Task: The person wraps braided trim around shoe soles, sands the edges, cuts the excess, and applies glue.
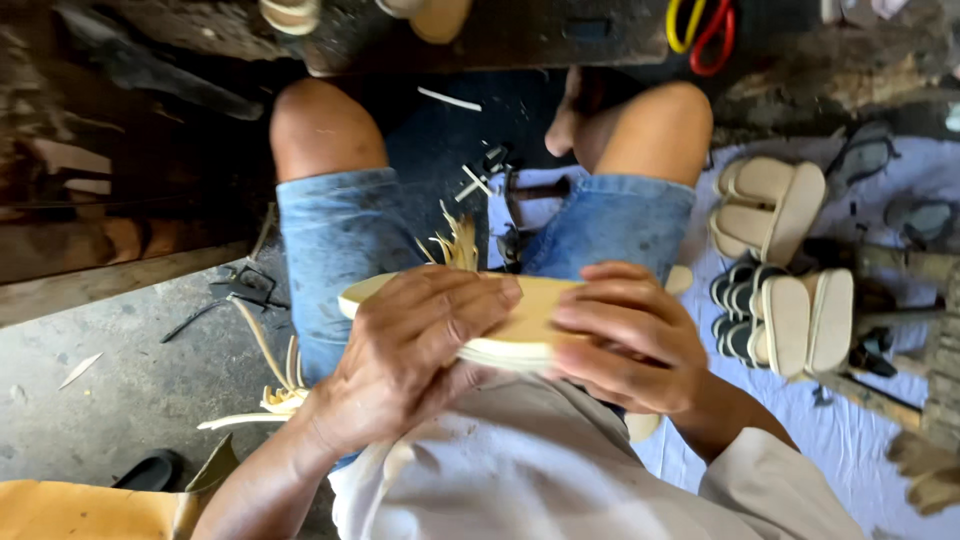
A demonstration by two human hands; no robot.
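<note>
Gripping 1 sole (520,318), 2 hands: left hand (410,350), right hand (625,335)

This was a small shoemaking workshop, worked at floor level. Finished pale platform sandals (768,208) and a black-strapped pair (785,318) lay in rows on a light sheet (850,440). Trimmed strips of pale sole material (268,385) littered the bare concrete floor (120,370), scissors with red and yellow handles (700,35) sat nearby, and an unfinished sole (520,325) was being shaped.
</note>
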